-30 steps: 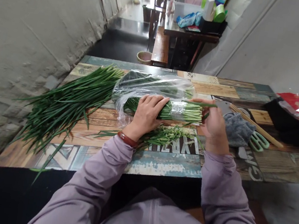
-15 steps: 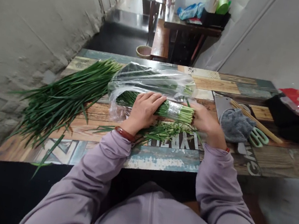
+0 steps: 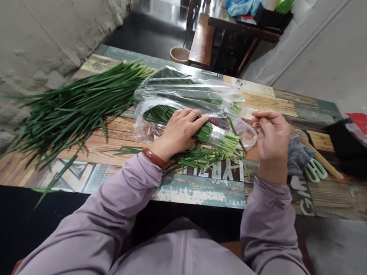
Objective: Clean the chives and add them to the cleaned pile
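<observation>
The left hand [image 3: 182, 132] clasps a long, green, tape-banded bundle of leafy stems [image 3: 204, 133] beneath its palm; the right hand [image 3: 272, 134] hovers rightward, fingers curled, grip indeterminable; stem-tidying seems under way; the next move likely calls for steady left-hand pressure.

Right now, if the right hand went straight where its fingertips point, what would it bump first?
Probably the clear plastic bag, just left of the right hand; the hand's height is unclear, so it might pass above.
</observation>
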### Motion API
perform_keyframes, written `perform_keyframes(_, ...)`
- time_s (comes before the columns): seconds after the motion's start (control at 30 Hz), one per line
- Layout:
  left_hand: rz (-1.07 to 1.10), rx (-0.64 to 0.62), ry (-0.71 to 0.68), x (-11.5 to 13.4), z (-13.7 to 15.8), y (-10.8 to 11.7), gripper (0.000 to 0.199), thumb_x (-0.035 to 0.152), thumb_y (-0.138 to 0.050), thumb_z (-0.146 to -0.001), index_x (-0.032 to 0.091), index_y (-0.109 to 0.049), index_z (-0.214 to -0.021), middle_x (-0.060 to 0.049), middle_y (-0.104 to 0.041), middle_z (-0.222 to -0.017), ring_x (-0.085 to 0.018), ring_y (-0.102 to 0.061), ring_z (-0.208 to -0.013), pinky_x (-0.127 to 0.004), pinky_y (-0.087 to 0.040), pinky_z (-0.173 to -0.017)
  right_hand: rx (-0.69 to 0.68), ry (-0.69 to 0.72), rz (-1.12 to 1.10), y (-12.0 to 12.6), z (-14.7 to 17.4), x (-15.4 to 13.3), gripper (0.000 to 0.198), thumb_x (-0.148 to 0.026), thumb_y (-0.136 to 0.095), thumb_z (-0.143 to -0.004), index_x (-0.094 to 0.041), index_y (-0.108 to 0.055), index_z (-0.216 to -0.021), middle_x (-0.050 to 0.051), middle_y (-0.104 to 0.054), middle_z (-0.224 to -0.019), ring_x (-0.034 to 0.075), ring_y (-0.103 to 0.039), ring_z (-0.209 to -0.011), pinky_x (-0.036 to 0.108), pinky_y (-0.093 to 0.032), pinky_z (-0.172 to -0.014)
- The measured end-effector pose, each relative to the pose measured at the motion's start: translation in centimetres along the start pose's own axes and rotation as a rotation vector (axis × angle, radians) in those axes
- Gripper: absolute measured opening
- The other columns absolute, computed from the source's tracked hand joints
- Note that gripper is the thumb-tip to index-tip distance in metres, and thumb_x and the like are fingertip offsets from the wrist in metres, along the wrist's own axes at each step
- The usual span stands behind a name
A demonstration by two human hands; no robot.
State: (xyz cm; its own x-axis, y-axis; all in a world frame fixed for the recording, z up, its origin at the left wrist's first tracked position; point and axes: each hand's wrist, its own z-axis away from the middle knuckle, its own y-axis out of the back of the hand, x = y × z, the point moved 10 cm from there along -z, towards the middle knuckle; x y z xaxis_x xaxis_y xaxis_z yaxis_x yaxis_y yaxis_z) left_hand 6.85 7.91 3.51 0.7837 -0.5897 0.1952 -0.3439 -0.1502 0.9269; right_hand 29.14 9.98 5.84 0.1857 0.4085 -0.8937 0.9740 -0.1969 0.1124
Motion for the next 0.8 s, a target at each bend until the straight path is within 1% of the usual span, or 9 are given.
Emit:
perform_keyframes(0.07,0.015,-0.011,-0.019,0.1,0.0,-0.1,0.076,0.02,-0.068,-0.074,0.022,-0.044,-0.146,-0.014,-0.054,-0.141,-0.035,-0.047,-0.127,-0.05,-0.036,-0.105,-0.061,0.082,0.113,-1.7,0.7,-1.8,0.006,-0.027,-0.063,-0.085,-0.026,-0.069,-0.086,0.002,-0.072,-0.086,0.017,-0.067,-0.08,0.034,-0.056,-0.076)
perform_keyframes(0.1,0.023,-0.017,-0.03,0.2,-0.1,-0.2,0.077,0.024,-0.07,-0.075,0.021,-0.043,-0.147,-0.014,-0.054,-0.141,-0.035,-0.047,-0.127,-0.05,-0.035,-0.106,-0.137,0.137,0.203,-3.2,1.2,-2.8,0.007,-0.028,-0.064,-0.086,-0.026,-0.07,-0.087,0.002,-0.072,-0.085,0.018,-0.066,-0.08,0.034,-0.055,-0.075)
perform_keyframes(0.2,0.04,-0.023,-0.049,0.2,-0.1,-0.2,0.079,0.035,-0.073,-0.076,0.02,-0.042,-0.147,-0.014,-0.053,-0.142,-0.035,-0.046,-0.128,-0.051,-0.034,-0.108,-0.341,0.314,0.384,-7.4,3.4,-5.3,0.009,-0.029,-0.063,-0.089,-0.025,-0.071,-0.089,0.003,-0.072,-0.09,0.02,-0.066,-0.086,0.037,-0.053,-0.08)
perform_keyframes(0.33,0.033,-0.012,-0.04,0.2,-0.1,-0.3,0.076,0.04,-0.071,-0.079,0.02,-0.042,-0.147,-0.015,-0.053,-0.141,-0.034,-0.046,-0.128,-0.049,-0.034,-0.108,-0.442,0.436,0.677,-10.2,5.1,-5.0,0.011,-0.031,-0.067,-0.088,-0.024,-0.069,-0.097,0.006,-0.07,-0.097,0.024,-0.063,-0.094,0.042,-0.049,-0.085)
perform_keyframes(0.43,0.015,-0.017,-0.037,0.3,-0.1,-0.4,0.076,0.04,-0.07,-0.08,0.019,-0.042,-0.147,-0.015,-0.054,-0.141,-0.034,-0.046,-0.128,-0.049,-0.034,-0.108,-0.42,0.463,0.8,-10.6,5.3,-4.1,0.01,-0.03,-0.065,-0.089,-0.023,-0.068,-0.096,0.007,-0.068,-0.095,0.024,-0.061,-0.091,0.04,-0.047,-0.08)
perform_keyframes(0.5,0.004,-0.024,-0.04,0.4,-0.1,-0.5,0.076,0.039,-0.071,-0.079,0.019,-0.042,-0.147,-0.015,-0.054,-0.141,-0.035,-0.046,-0.128,-0.049,-0.034,-0.107,-0.402,0.472,0.797,-10.7,5.3,-3.8,0.01,-0.028,-0.06,-0.093,-0.023,-0.068,-0.091,0.006,-0.068,-0.093,0.023,-0.06,-0.089,0.038,-0.046,-0.08)
perform_keyframes(0.6,0.004,-0.027,-0.038,0.4,-0.1,-0.5,0.077,0.039,-0.072,-0.079,0.02,-0.042,-0.147,-0.015,-0.054,-0.141,-0.035,-0.046,-0.128,-0.049,-0.034,-0.107,-0.39,0.458,0.755,-10.5,5.1,-3.6,0.018,-0.026,-0.053,-0.096,-0.022,-0.065,-0.083,0.006,-0.068,-0.089,0.021,-0.06,-0.086,0.036,-0.045,-0.079)
perform_keyframes(0.67,0.007,-0.032,-0.032,0.3,-0.1,-0.5,0.078,0.039,-0.073,-0.078,0.02,-0.042,-0.148,-0.015,-0.054,-0.14,-0.035,-0.046,-0.128,-0.05,-0.035,-0.107,-0.339,0.409,0.71,-9.8,4.6,-3.4,0.019,-0.026,-0.053,-0.096,-0.021,-0.063,-0.08,0.005,-0.067,-0.084,0.02,-0.06,-0.082,0.035,-0.045,-0.076)
perform_keyframes(0.8,0.01,-0.038,-0.027,0.3,-0.1,-0.4,0.082,0.038,-0.075,-0.076,0.018,-0.041,-0.148,-0.016,-0.053,-0.14,-0.035,-0.046,-0.128,-0.05,-0.034,-0.108,-0.153,0.215,0.578,-6.8,3.0,-2.5,0.018,-0.029,-0.055,-0.093,-0.022,-0.061,-0.078,0.003,-0.066,-0.079,0.018,-0.059,-0.075,0.033,-0.045,-0.073)
